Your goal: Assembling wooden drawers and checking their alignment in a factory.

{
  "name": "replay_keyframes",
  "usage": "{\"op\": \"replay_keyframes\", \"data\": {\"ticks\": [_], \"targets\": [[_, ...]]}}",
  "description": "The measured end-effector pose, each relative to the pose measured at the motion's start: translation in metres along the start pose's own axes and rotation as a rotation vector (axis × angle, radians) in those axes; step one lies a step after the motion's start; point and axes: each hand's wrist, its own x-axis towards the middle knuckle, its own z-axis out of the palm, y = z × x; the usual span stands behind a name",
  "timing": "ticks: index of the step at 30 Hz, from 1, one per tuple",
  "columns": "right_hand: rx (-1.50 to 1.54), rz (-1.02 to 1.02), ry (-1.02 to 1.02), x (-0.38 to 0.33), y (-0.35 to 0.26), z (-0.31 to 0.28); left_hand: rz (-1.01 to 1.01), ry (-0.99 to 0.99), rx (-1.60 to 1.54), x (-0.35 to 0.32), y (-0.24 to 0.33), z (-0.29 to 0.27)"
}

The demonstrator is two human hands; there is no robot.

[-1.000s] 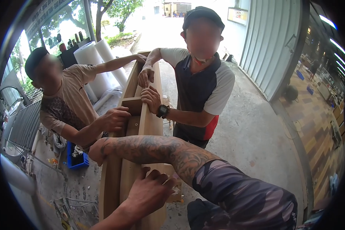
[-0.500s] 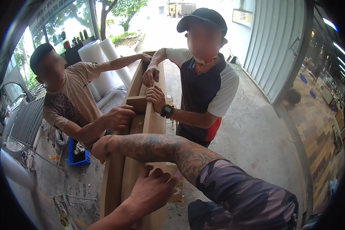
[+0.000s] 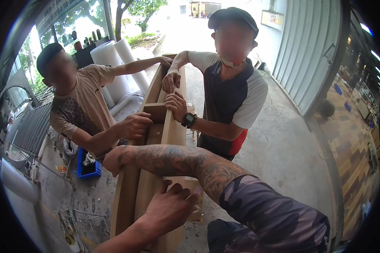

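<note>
A long, open box of pale wood (image 3: pixel 175 130) stretches away from me, with a short cross board (image 3: pixel 155 112) between its long sides. My tattooed right arm reaches across it from the lower right. My right hand (image 3: pixel 114 161) is closed over the top of the left side board; its fingertips are partly hidden. Below that arm, my left hand (image 3: pixel 171 206) hangs over the right side board with its fingers curled. A small pinkish bit (image 3: pixel 197 191) shows by those fingers, too small to name. Inside the box, a small round fitting (image 3: pixel 158 133) sits near the cross board.
A co-worker in a beige shirt (image 3: pixel 86 99) stands left, both hands at the box. Another in a dark and white shirt (image 3: pixel 234 92) stands right, hands on the right board. A blue crate (image 3: pixel 88 168) sits on the floor left; white wrap rolls (image 3: pixel 107 67) stand behind.
The whole scene sits slightly farther right in the picture. My hands and both co-workers' hands keep nearly the same places on the box.
</note>
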Motion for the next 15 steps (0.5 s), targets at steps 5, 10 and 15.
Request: {"op": "replay_keyframes", "data": {"ticks": [5,10,15], "targets": [[0.037,-0.049,0.002,0.01,0.011,0.008,0.009,0.019,-0.002,0.0,0.001,0.001],[0.013,-0.063,0.026,0.011,0.005,0.009,0.005,0.012,0.004,-0.002,0.001,0.001],[-0.007,-0.047,0.015,0.005,0.001,0.004,-0.003,0.024,0.005,-0.003,0.002,0.002]]}}
